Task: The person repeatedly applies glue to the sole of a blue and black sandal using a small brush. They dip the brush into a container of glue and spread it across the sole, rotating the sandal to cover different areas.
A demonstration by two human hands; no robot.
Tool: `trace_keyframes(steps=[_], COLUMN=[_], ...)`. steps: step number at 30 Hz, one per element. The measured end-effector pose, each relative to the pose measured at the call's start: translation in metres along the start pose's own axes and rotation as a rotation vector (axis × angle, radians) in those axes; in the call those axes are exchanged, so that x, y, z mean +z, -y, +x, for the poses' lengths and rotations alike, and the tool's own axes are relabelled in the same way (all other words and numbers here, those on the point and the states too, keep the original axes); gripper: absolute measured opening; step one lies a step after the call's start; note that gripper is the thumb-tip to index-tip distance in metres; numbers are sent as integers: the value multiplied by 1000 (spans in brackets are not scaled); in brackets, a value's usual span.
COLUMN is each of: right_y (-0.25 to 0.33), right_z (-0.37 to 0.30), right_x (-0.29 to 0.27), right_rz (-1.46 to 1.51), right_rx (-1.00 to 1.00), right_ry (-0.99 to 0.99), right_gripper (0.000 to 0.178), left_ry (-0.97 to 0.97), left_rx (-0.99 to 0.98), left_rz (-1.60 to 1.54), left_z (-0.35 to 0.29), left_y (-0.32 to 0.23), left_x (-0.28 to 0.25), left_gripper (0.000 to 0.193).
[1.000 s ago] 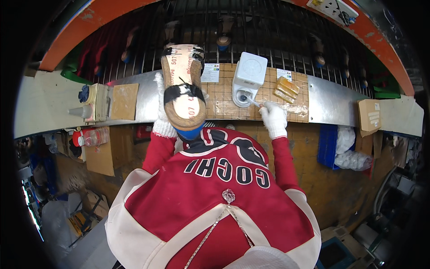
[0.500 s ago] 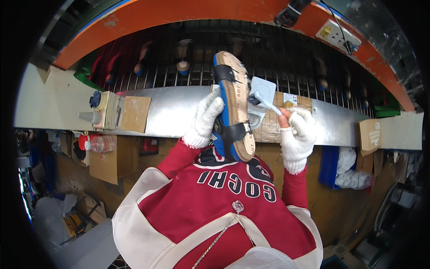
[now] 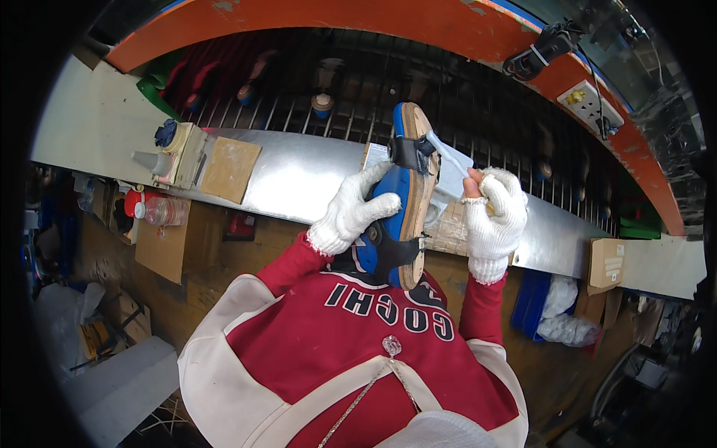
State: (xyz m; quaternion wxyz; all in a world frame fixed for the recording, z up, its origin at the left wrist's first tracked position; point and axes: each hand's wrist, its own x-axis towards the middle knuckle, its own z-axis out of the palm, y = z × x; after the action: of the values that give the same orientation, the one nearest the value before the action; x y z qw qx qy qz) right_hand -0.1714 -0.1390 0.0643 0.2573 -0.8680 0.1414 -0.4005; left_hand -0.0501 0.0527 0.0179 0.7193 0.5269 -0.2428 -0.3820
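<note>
A blue shoe last point(image 3: 385, 209) with black sandal straps and a tan insole is held up on edge in front of my chest. My left hand point(image 3: 355, 210), in a white glove, grips its blue side, thumb and fingers apart around it. My right hand point(image 3: 496, 220), gloved with bare fingertips, pinches the handle of a slim white brush point(image 3: 450, 155). The brush's tip meets the last near the upper strap; its bristles are hidden. Behind the last, a pale grey container point(image 3: 452, 181) is partly visible, with a wrapped cardboard box point(image 3: 451, 225) next to it.
A metal ledge point(image 3: 287, 179) runs across in front of me, bearing a cardboard square point(image 3: 230, 170) and a cream block point(image 3: 184, 158). Beyond lies a rod rack point(image 3: 351, 123) with several lasts, under an orange beam point(image 3: 358, 16). A blue crate point(image 3: 529, 305) stands below right.
The last has turned so more of its blue side shows, and my left thumb now lies across it. The brush tip has moved up to the upper strap. The whole view has tilted.
</note>
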Motion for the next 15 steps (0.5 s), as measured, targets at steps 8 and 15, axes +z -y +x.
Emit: trace_keyframes(steps=[8,15], right_y=[-6,-15], right_z=[17,4], right_x=[-3,-6], right_rz=[81,115], right_rx=[9,-39], right_ry=[102,122], right_gripper=[20,21], left_ry=[-28,11], left_rx=[-17,-25], left_rz=[-57,-144], left_z=[-2,2], left_y=[-4,-11], left_x=[-3,-2], left_gripper=[88,86])
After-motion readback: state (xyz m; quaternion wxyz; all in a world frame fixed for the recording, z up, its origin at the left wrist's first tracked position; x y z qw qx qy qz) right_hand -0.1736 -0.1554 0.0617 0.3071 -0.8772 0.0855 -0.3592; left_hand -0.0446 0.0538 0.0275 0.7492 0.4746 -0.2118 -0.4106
